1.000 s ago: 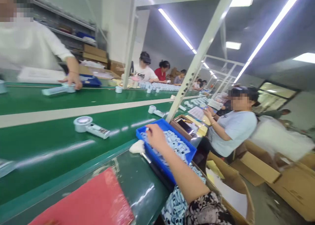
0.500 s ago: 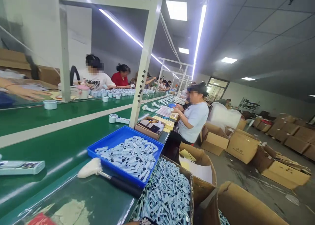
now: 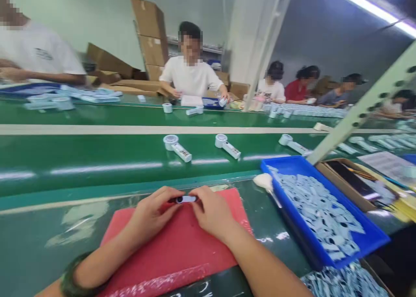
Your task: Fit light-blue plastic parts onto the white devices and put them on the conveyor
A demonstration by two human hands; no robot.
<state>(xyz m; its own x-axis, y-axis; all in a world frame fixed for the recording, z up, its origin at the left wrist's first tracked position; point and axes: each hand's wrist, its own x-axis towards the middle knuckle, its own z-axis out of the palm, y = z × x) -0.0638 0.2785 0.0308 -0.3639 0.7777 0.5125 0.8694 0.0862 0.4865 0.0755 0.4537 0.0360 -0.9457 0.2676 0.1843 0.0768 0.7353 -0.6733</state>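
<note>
Green conveyor belt runs across a busy workshop, with a red mat on the bench edge nearest the camera. Over the far edge of that mat, the left hand and right hand meet, fingertips of both closed together on a small pale blue part; its dark end shows at the left, but the fingers cover the rest and its shape is hard to make out. Right of the mat sits a blue tray heaped with similar pale blue pieces, a white brush lying against its near corner. Beyond the mat, three round-headed white gadgets ride the belt. Across the belt from the mat, seated workers handle more parts, the leftmost one blurred and cut off by the picture's edge. A carton of blue pieces below the tray is cropped at the bottom.
</note>
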